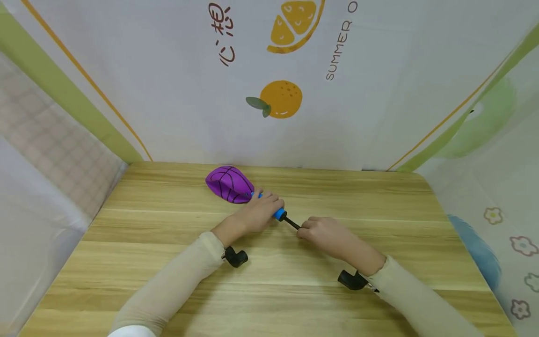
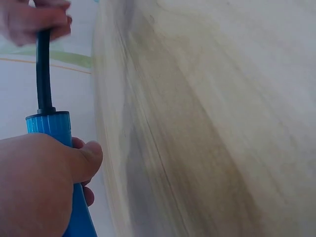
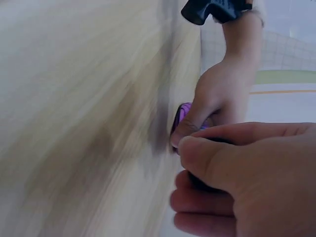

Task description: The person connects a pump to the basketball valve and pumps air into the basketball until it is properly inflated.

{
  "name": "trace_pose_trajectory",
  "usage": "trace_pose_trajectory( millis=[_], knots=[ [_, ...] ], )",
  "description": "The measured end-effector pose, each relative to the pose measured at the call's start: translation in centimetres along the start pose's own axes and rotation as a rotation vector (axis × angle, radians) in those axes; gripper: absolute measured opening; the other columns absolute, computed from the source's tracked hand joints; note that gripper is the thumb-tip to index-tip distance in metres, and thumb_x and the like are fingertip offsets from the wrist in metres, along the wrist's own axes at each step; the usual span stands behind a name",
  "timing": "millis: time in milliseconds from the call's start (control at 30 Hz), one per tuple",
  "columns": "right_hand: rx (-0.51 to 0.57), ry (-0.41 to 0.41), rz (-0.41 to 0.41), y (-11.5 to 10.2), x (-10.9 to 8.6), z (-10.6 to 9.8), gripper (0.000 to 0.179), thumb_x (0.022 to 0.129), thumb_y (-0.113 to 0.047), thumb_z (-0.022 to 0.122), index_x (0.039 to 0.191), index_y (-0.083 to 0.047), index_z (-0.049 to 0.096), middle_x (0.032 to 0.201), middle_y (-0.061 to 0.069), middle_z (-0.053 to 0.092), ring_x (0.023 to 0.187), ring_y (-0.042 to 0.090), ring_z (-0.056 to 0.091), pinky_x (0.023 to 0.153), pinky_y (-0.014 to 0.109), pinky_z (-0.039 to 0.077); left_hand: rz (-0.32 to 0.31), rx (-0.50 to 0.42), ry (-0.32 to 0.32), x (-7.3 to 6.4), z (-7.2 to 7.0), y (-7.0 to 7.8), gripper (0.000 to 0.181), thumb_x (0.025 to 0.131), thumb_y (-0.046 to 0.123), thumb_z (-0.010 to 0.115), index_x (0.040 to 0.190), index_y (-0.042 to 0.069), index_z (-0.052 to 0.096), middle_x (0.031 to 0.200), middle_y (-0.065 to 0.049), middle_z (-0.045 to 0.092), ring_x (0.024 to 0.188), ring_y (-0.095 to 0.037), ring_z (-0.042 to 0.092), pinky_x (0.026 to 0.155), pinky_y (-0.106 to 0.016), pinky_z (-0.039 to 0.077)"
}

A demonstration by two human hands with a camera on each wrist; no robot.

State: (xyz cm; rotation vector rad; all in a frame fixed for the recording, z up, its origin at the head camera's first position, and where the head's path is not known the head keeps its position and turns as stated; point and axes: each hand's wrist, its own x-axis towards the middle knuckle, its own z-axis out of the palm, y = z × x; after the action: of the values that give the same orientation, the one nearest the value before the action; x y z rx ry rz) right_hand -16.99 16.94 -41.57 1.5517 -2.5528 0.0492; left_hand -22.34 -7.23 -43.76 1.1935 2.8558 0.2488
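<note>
A purple ball (image 1: 227, 183) with black lines, dented and partly collapsed, lies toward the back of the wooden table. From its right side runs a blue hand pump (image 1: 279, 214), which my left hand (image 1: 258, 213) grips round the barrel. Its black rod (image 2: 43, 74) is drawn out of the barrel's end. My right hand (image 1: 326, 236) holds the pump's black handle (image 3: 201, 182), mostly hidden by the fingers. In the right wrist view the left hand (image 3: 224, 94) covers much of the ball. Where pump and ball meet is partly hidden behind the left fingers.
The wooden table (image 1: 168, 271) extends around both hands. Behind it hangs a white cloth (image 1: 189, 117) with fruit prints, and more patterned cloth hangs at both sides. A black wrist camera (image 1: 236, 257) sits on the left wrist, another camera (image 1: 353, 280) on the right.
</note>
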Motion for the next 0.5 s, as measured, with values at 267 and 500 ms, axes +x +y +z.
trace_pose_trajectory(
  millis=[267, 500],
  knots=[
    [0.092, -0.029, 0.017, -0.6, -2.7, -2.1, 0.011, 0.086, -0.003, 0.078, 0.088, -0.014, 0.074, 0.082, -0.004, 0.07, 0.074, 0.01, 0.064, 0.065, 0.022, 0.052, -0.011, -0.02, -0.01, 0.0, 0.0, 0.1, 0.022, 0.095, 0.014, 0.073, 0.111, 0.017, 0.059, 0.113, 0.001, 0.063, 0.119, -0.024, 0.051, 0.114, -0.061, 0.028],
    [0.109, -0.01, 0.001, -0.7, -3.1, -2.3, 0.012, 0.084, -0.004, 0.08, 0.089, -0.014, 0.074, 0.082, -0.005, 0.069, 0.073, 0.008, 0.062, 0.064, 0.021, 0.052, -0.022, 0.012, -0.021, 0.0, 0.0, 0.1, 0.026, 0.094, 0.016, 0.074, 0.114, 0.018, 0.059, 0.115, 0.002, 0.062, 0.122, -0.023, 0.05, 0.116, -0.061, 0.027]
  ],
)
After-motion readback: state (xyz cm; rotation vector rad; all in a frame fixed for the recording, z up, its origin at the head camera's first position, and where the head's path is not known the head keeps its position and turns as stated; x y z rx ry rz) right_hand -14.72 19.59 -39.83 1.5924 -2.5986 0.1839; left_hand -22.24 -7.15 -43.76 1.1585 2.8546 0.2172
